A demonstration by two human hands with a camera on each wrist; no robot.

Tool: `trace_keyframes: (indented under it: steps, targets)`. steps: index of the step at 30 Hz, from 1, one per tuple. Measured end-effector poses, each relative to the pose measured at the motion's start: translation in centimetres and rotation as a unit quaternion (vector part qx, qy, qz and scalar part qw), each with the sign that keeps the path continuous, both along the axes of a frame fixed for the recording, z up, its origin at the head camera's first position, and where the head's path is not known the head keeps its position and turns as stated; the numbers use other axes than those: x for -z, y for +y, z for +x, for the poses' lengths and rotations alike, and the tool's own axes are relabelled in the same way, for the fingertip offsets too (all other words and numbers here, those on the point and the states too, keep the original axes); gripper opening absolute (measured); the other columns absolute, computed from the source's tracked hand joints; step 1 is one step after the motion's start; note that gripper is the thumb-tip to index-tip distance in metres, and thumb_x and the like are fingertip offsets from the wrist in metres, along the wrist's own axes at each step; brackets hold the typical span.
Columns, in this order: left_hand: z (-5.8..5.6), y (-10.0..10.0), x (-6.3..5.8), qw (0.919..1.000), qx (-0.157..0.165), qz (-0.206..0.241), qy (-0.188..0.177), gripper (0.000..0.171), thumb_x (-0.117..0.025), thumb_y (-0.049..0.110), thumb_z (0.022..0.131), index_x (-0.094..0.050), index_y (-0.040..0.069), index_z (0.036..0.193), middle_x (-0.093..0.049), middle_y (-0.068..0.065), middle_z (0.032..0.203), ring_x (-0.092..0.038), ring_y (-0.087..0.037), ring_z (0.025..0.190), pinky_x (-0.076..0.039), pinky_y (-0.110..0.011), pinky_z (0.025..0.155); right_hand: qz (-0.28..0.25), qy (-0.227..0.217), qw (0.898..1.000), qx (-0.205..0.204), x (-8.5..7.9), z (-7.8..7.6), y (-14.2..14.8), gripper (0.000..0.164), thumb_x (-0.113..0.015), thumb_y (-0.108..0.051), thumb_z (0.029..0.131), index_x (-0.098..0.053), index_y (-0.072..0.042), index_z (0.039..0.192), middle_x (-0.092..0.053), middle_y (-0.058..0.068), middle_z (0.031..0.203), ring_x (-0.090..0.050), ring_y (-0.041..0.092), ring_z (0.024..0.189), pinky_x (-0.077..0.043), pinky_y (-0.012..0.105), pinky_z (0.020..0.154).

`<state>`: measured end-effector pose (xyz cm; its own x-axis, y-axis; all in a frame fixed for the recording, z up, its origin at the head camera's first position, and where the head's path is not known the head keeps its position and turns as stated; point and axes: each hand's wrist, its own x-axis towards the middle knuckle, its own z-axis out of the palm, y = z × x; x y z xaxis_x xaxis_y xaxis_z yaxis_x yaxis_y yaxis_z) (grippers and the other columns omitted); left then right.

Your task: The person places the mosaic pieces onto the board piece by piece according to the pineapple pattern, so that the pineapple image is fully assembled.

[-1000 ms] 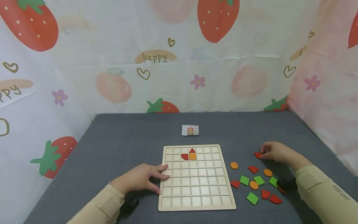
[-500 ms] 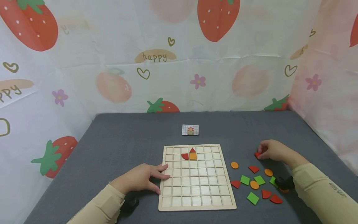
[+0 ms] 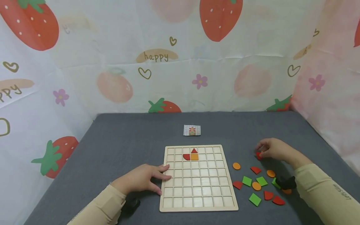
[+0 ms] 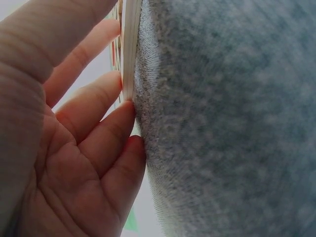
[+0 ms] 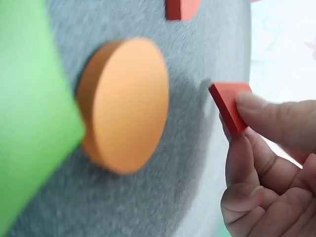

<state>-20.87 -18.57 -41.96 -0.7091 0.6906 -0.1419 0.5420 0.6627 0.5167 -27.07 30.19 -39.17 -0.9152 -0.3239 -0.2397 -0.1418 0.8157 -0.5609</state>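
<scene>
My left hand (image 3: pixel 144 178) rests at the left edge of a wooden grid board (image 3: pixel 197 182), fingers extended. In the left wrist view its fingertips (image 4: pixel 127 111) touch the board's side and the grey cloth. Between thumb and fingers, my right hand (image 3: pixel 277 152) pinches a small red tile (image 5: pixel 228 101) to the right of the board; the fingers partly hide its outline. Near the board's top sit a red triangle (image 3: pixel 194 151), a red quarter-circle tile (image 3: pixel 187 157) and an orange square (image 3: pixel 194 157).
Loose pieces lie right of the board: several red tiles (image 3: pixel 255 170), green squares (image 3: pixel 255 199) and orange discs (image 3: pixel 236 166). A small pattern card (image 3: pixel 192 130) lies behind the board. Printed curtains (image 3: pixel 168 84) stand behind the grey table and at both sides.
My right hand has shifted slightly left and away from me, still pinching the red tile. My left hand stays at the board's edge.
</scene>
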Motion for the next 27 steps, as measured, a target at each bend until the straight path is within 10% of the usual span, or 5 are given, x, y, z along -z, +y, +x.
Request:
trace_keyframes:
  steps: [5, 27]
  targets:
    - [-0.1, 0.0, 0.1, 1.0, 0.001, 0.002, 0.002, 0.061, -0.072, 0.049, 0.065, -0.059, 0.029, 0.122, -0.04, 0.005, 0.141, -0.037, -0.013, 0.129, -0.037, -0.034, 0.098, 0.011, 0.014, 1.0, -0.006, -0.3, 0.2, -0.7, 0.025, -0.062, -0.012, 0.085, -0.066, -0.003, 0.108, -0.063, 0.015, 0.106, -0.057, 0.028, 0.095, -0.048, 0.04, 0.073]
    - [0.1, 0.0, -0.2, 1.0, -0.001, 0.003, -0.002, 0.061, -0.074, 0.046, 0.066, -0.06, 0.027, 0.122, -0.04, 0.005, 0.141, -0.037, -0.012, 0.129, -0.037, -0.034, 0.099, -0.063, -0.018, 0.998, 0.02, -0.8, 0.0, -4.4, 0.024, -0.058, -0.009, 0.088, -0.064, 0.0, 0.111, -0.066, 0.006, 0.09, -0.06, 0.018, 0.075, -0.052, 0.033, 0.066]
